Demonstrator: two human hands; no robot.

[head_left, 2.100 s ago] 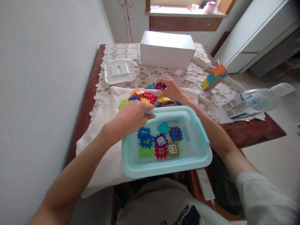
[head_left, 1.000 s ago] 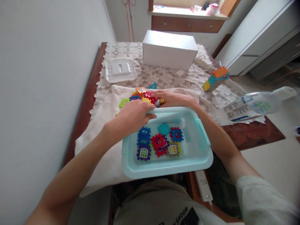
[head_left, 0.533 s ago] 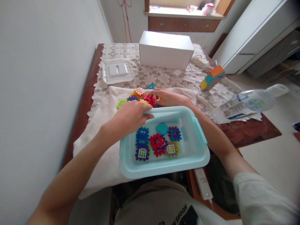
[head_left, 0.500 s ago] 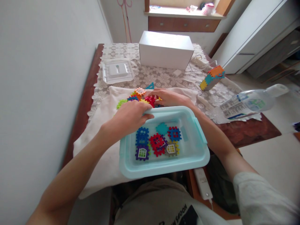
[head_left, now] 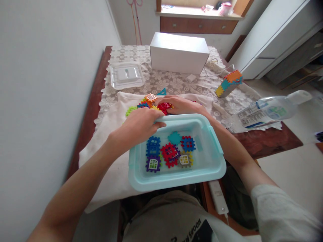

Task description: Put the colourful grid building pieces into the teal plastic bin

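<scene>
My left hand grips the far left rim of a light-blue plastic bin, thumb inside. Several interlocking building tiles lie on the bin floor, among them a red tile, a blue tile and a purple tile with a white window. Beyond the far rim, my right hand curls its fingers around red building tiles; the bin's rim hides part of this. Left of it on the cloth lie more tiles, including an orange tile and a green tile.
A white box stands at the table's back, with a clear plastic lid to its left. At right are an assembled tile block and a large clear bottle. A wall borders the left side.
My right hand has shifted slightly among the tiles, and the red tiles by its fingers have moved a little right. My left hand and the bin stay in place.
</scene>
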